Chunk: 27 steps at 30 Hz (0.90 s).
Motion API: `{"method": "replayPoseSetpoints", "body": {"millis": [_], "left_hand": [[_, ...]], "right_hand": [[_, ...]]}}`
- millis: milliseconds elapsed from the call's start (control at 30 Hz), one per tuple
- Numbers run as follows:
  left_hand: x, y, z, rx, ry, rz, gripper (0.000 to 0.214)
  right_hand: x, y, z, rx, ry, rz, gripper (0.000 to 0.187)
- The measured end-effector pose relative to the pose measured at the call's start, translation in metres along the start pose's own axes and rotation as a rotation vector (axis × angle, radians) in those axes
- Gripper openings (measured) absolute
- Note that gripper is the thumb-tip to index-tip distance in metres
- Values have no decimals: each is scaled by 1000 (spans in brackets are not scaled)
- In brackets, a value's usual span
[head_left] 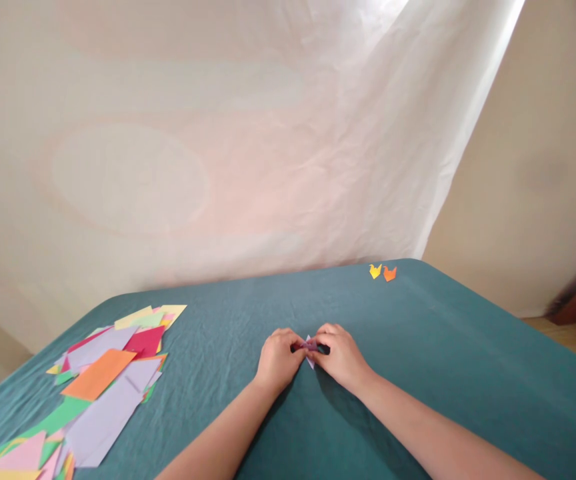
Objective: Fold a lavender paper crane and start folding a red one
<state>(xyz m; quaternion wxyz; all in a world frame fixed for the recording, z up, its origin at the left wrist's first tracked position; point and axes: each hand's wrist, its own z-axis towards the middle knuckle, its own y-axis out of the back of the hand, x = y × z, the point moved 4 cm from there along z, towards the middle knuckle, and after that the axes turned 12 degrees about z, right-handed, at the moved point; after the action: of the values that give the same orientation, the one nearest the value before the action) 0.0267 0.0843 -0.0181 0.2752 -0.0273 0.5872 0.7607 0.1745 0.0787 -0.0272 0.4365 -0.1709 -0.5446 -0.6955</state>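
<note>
A small folded piece of purple paper (311,345) is held between my two hands, over the middle of the table. My left hand (281,359) pinches its left side between thumb and fingers. On the other side, my right hand (339,357) grips the paper the same way. Pointed tips of the fold stick out above and below my fingertips; the rest is hidden by them.
Loose sheets of coloured paper (103,373) lie in a heap on the left of the green-covered table (208,413). Near the far edge sit a yellow folded paper figure (375,271) and an orange one (390,274). Behind the table hangs a pale cloth (268,167).
</note>
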Motion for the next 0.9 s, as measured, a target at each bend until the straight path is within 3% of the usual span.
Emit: {"method": "replayPoseSetpoints", "body": {"millis": [467,533,700,900], "left_hand": [[1,2,0,22,19,7,6],[0,3,0,18,18,7,6],[0,2,1,16,10,1,7],[3,-1,1,26,24,-11,6]], "right_hand": [[-6,5,2,153,-31,-74,75],[-7,7,1,114,-24,-24,68],[-9,9,1,19,-23,56,10],[-11,9,3,-3,-76,33,3]]}}
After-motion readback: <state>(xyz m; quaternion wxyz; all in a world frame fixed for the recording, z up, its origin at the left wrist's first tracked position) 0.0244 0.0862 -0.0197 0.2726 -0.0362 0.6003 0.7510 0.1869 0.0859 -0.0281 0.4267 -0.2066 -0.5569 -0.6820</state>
